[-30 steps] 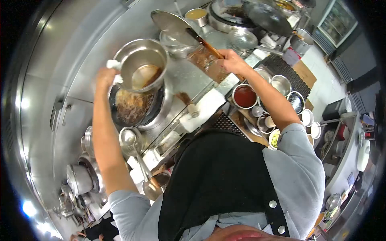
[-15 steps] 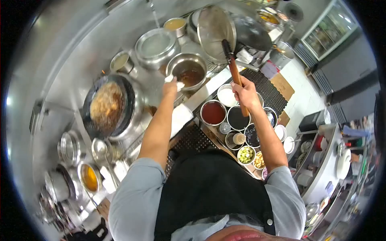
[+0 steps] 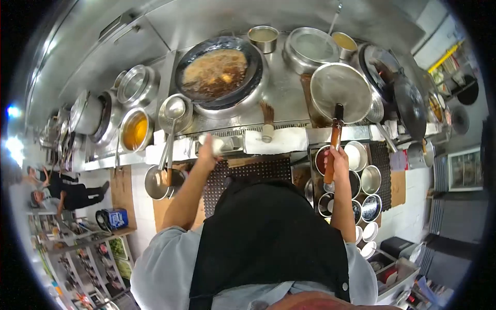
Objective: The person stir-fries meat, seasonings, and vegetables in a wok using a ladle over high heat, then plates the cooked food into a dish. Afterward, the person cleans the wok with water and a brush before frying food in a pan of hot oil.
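Note:
My left hand (image 3: pixel 206 155) is closed on a folded white cloth (image 3: pixel 216 144) near the counter's front edge. My right hand (image 3: pixel 336 164) grips the wooden handle of a large round strainer (image 3: pixel 341 93), whose mesh lies over the metal worktop. A black wok (image 3: pixel 215 70) with bubbling brown liquid and foam stands behind my left hand. Between the wok and the strainer a short brush (image 3: pixel 267 121) stands by a white towel (image 3: pixel 275 141). A ladle (image 3: pixel 174 109) rests over a metal pot left of my left hand.
Left on the counter is a pot of orange liquid (image 3: pixel 136 132). A covered pot (image 3: pixel 312 47) stands at the back. Several seasoning tins, one white inside (image 3: pixel 356 156), flank my right forearm. Another wok (image 3: pixel 409 106) is at right. Two people (image 3: pixel 67 194) are far left.
My left hand has gone from a metal pot of brown liquid to the left, keeping the cloth. That pot is no longer distinguishable. The strainer is lower, and the view has turned left.

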The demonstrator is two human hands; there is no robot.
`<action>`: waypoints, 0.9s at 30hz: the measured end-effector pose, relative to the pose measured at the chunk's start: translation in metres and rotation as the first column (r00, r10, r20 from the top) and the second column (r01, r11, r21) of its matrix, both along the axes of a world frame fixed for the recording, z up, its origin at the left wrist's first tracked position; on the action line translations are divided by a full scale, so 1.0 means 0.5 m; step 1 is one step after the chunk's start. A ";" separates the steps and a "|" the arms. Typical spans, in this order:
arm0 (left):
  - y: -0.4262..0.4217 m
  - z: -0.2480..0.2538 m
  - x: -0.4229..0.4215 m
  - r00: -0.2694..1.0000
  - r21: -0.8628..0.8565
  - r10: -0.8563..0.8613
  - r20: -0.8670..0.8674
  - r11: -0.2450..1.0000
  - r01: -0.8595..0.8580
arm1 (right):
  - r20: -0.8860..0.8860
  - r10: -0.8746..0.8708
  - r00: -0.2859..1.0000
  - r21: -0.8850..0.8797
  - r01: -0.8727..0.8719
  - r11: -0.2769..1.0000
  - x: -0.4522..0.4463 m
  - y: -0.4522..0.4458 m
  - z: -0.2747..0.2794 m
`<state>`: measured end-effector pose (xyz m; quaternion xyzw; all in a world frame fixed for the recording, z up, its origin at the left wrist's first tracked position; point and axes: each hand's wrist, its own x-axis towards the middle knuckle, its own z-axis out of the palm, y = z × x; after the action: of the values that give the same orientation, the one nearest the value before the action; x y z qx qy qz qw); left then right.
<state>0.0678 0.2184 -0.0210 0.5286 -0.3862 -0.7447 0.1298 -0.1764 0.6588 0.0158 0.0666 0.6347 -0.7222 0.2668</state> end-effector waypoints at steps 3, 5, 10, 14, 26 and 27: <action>-0.156 0.013 -0.004 0.984 0.016 0.100 -0.145 0.995 -0.098 | -0.222 0.133 0.966 0.202 -0.087 0.976 -0.048 0.047 -0.081; -0.231 0.039 -0.045 0.983 0.004 0.098 -0.158 0.995 -0.098 | -0.454 0.215 0.864 0.596 0.116 0.795 -0.032 0.036 -0.044; -0.366 0.029 -0.206 0.997 0.058 -0.025 -0.069 0.998 0.029 | -0.782 0.095 0.616 0.482 0.500 0.720 0.124 -0.143 0.159; -0.334 -0.046 -0.264 0.952 -0.133 0.179 -0.250 0.967 -0.217 | -0.706 0.411 0.576 0.589 0.155 0.793 0.221 -0.277 0.077; -0.135 -0.006 0.219 0.849 -0.453 -0.527 -0.034 0.766 0.457 | 0.176 0.874 0.454 0.842 -0.529 0.105 0.404 -0.217 -0.100; -0.093 -0.019 0.299 0.844 -0.345 -0.534 0.040 0.785 0.513 | 0.120 0.924 0.362 0.859 -0.505 0.086 0.410 -0.194 -0.148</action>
<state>0.2171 0.1718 -0.0304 0.3471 -0.6371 -0.6879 0.0197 0.0285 0.5620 -0.0582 -0.3325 0.8588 -0.1031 0.3758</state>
